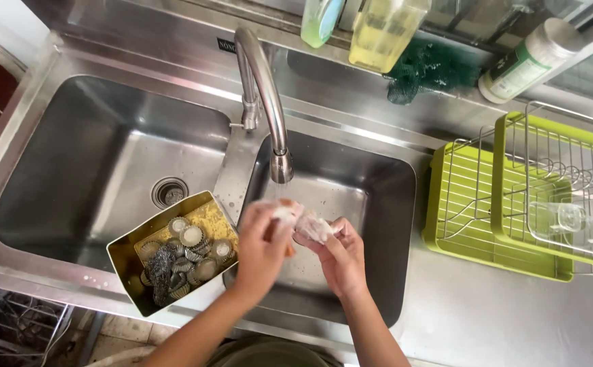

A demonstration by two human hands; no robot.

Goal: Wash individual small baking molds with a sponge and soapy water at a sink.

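Bottle caps [191, 255] fill the gold tin [123, 253]; both hands clutch a pale, blurred object [308, 223].

Rubbing a small pale wet thing [308, 224] between left hand [261, 248] and right hand [340, 255] under the shiny bent metal tap [264, 88]. At nine o'clock, a square gold tin [167, 255] full of round bottle caps [191, 236].

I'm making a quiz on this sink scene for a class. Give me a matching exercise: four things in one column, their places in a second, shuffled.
Things:
1. gold tin of bottle caps
2. drinking glass
3. green scrubbing net
4. both hands

Places:
A. on the ledge behind the sink
B. under the tap, over the right basin
C. on the divider and front rim, over the left basin
D. lying in the wire dish rack

Pairs: 1-C, 2-D, 3-A, 4-B
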